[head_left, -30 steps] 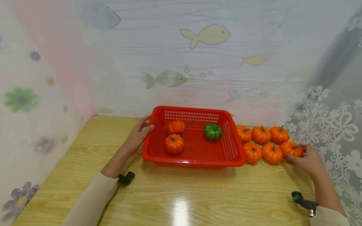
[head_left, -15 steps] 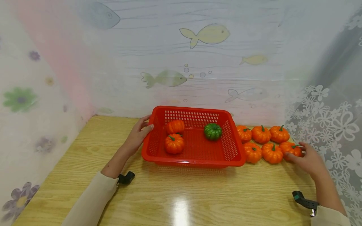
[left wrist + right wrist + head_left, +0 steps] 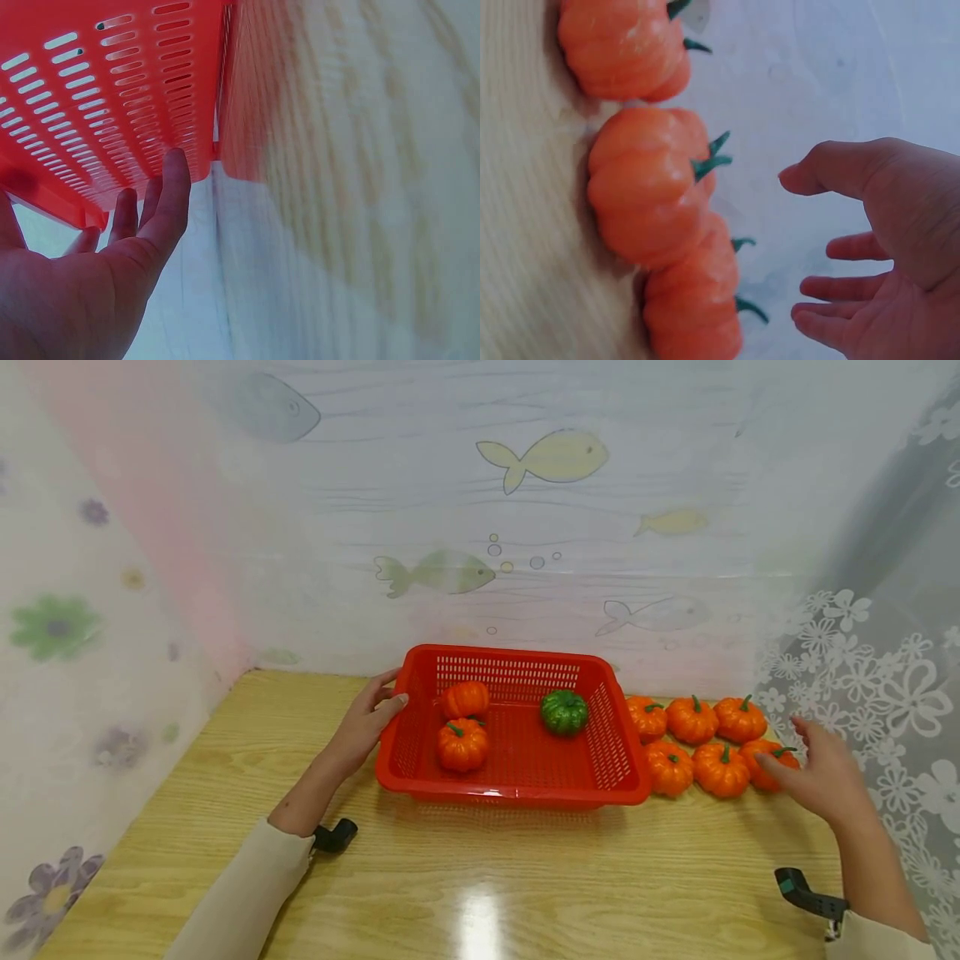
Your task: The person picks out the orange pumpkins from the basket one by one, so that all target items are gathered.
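Note:
A red plastic basket (image 3: pixel 517 793) with slotted walls holds two orange toy pumpkins, one upright (image 3: pixel 462 747) and one tipped (image 3: pixel 465 700), plus a green toy pumpkin (image 3: pixel 564 713). My left hand (image 3: pixel 367 722) grips the basket's left rim, thumb over the edge; the left wrist view shows its fingers (image 3: pixel 177 176) along the outer wall. On the right, my right hand (image 3: pixel 825 777) hovers beside the end orange pumpkin (image 3: pixel 763 767), partly covering it in the head view. In the right wrist view, a gap separates its spread fingers (image 3: pixel 840 289) from the pumpkins (image 3: pixel 649 187).
Two rows of orange pumpkins, with one pumpkin (image 3: pixel 692 720) in the back row, stand against the basket's right side. The wooden table (image 3: pixel 450 877) ends at a fish-patterned curtain (image 3: pixel 525 610) behind and a flowered sheet (image 3: pixel 885 693) on the right.
My right hand has let go of the end pumpkin in the front row and lifted slightly up and right. The left hand and basket have stayed put.

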{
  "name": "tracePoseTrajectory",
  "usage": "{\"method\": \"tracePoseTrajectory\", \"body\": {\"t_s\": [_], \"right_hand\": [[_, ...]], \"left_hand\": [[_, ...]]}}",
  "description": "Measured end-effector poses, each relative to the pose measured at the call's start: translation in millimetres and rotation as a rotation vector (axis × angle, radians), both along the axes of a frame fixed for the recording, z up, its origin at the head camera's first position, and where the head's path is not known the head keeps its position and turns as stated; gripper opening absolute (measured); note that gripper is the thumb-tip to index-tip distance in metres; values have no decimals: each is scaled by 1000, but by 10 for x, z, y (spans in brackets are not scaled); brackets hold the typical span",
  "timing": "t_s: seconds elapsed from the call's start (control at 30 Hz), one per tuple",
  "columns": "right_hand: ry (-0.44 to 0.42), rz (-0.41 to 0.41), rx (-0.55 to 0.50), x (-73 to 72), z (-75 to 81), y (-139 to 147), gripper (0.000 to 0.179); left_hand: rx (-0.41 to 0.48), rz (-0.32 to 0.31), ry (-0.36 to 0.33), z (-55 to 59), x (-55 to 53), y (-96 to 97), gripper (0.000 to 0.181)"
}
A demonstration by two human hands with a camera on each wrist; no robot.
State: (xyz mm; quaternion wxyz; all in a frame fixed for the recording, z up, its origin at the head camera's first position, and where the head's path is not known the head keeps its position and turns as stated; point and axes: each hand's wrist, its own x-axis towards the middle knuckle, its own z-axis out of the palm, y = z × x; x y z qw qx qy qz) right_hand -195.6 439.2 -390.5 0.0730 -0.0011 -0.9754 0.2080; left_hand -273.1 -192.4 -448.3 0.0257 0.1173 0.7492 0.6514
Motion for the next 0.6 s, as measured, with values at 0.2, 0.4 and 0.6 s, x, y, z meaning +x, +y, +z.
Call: {"method": "tracePoseTrajectory", "body": {"t_s": [0.2, 0.4, 0.6], "right_hand": [[74, 62, -38, 40, 163, -276, 81], [162, 134, -109, 121, 296, -647, 74], [252, 210, -89, 136, 376, -994, 70]], "left_hand": [[0, 5, 0, -2, 1, 9, 61], [-2, 10, 1, 8, 13, 8, 61], [-30, 21, 7, 14, 15, 0, 61]]}}
